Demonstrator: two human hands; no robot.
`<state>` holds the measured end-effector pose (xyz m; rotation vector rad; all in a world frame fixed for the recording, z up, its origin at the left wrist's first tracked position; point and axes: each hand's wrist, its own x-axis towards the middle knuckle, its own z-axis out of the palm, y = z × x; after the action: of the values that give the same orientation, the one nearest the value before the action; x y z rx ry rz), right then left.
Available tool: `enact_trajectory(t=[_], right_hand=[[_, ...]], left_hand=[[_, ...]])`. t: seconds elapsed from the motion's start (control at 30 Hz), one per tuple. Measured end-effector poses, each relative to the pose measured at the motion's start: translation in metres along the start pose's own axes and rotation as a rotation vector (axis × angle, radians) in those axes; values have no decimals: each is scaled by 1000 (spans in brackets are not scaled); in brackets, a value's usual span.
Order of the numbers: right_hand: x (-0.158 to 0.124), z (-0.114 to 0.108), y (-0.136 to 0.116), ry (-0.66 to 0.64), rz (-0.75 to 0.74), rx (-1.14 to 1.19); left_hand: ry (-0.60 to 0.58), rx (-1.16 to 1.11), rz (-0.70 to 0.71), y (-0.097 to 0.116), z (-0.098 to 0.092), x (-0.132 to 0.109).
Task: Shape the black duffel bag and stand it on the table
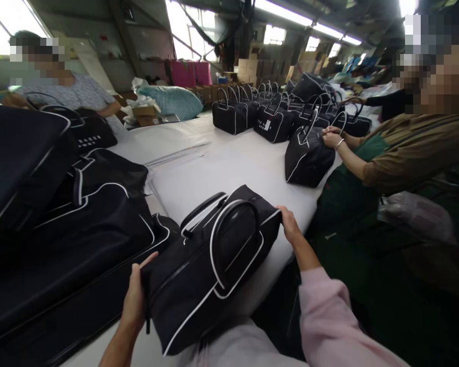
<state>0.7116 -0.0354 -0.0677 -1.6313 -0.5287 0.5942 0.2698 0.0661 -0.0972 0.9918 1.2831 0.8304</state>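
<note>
A black bag with white piping (210,265) lies on its side at the near edge of the white table (222,168), its two handles folded flat on top. My left hand (134,298) grips the bag's near left end, thumb out over the fabric. My right hand (288,224) holds the far right corner, fingers curled round the edge. My pink sleeve shows at the bottom right.
A pile of flat black bags (80,224) fills the table on my left. A person on the right in a brown top handles an upright bag (308,155). Several finished bags (271,120) stand in a row at the far end. Another person sits at the far left.
</note>
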Motion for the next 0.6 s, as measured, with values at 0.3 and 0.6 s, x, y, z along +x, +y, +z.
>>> enact_trajectory(t=[0.3,0.6], right_hand=[[-173,-85,29,182,141,350],[-140,-68,59,351,33,267]], left_hand=[[-496,136,8,33,-2,5],[-380,349,208,16,3,-19]])
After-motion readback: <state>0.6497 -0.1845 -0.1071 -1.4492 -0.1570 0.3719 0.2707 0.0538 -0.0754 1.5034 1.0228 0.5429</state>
